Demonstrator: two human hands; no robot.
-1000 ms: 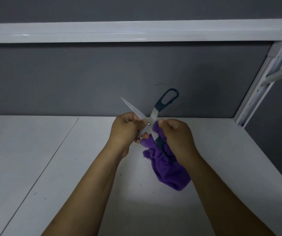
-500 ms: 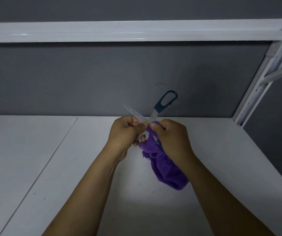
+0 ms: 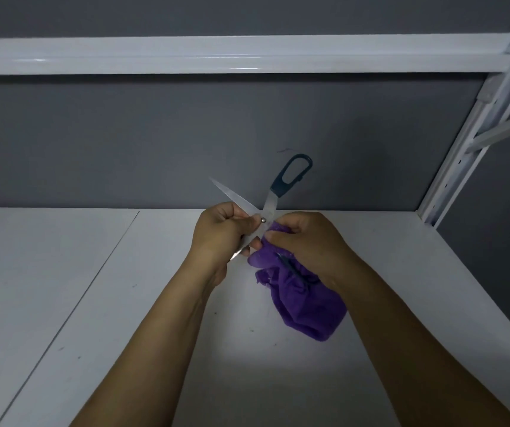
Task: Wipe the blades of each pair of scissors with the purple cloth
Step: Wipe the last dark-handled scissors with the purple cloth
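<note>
The right hand (image 3: 306, 241), fingers pinching the purple cloth (image 3: 303, 306) onto the metal beside the pivot, should slide along the flat toward the tip, off the edge, while the left hand (image 3: 220, 238) grips the other blade firmly in curled fingers. The scissors (image 3: 269, 204) hang above the white shelf (image 3: 62, 288), opened in an X: pale steel blades, dark teal handle.

White shelf board (image 3: 401, 272), seam (image 3: 78, 303) at left, few dark specks (image 3: 133, 285)
</note>
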